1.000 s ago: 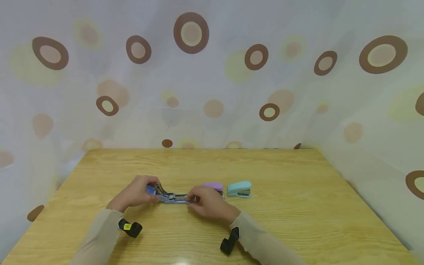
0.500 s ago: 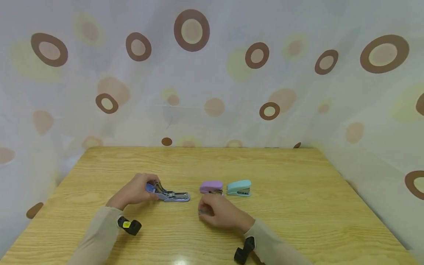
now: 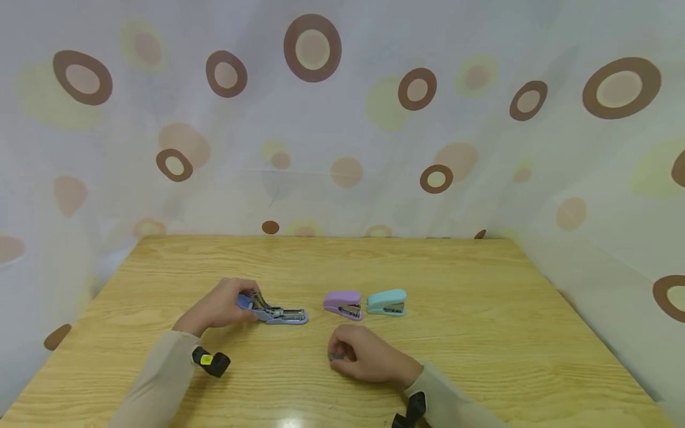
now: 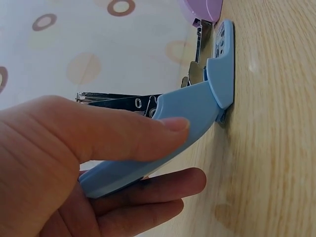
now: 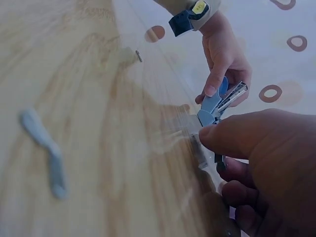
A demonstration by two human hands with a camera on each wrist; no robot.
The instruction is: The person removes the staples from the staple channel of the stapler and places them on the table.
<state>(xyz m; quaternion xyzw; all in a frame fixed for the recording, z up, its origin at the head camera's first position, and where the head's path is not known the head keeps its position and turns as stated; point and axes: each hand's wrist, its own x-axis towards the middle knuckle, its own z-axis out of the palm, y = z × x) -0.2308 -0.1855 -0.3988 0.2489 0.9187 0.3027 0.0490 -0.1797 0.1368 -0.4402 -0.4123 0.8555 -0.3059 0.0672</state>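
My left hand (image 3: 216, 306) grips a light blue stapler (image 3: 288, 317) by its raised rear part, thumb on one side and fingers beneath, as the left wrist view shows. The stapler is folded wide apart: its metal magazine (image 4: 123, 102) stands up near the thumb, and its base lies along the tabletop, pointing right. My right hand (image 3: 369, 355) is apart from the stapler, low over the table to its right. Between thumb and curled fingers it pinches a small grey strip of staples (image 3: 336, 356), mostly hidden by the fingers.
A purple stapler (image 3: 342, 303) and a mint-green stapler (image 3: 387, 302) stand side by side on the wooden table (image 3: 471, 351), beyond my right hand. A patterned cloth (image 3: 342, 131) hangs behind the table and along both sides.
My right hand has drawn away from the blue stapler's front end, right and toward me, with the strip of staples in its fingers. The left hand still holds the stapler in nearly the same place.
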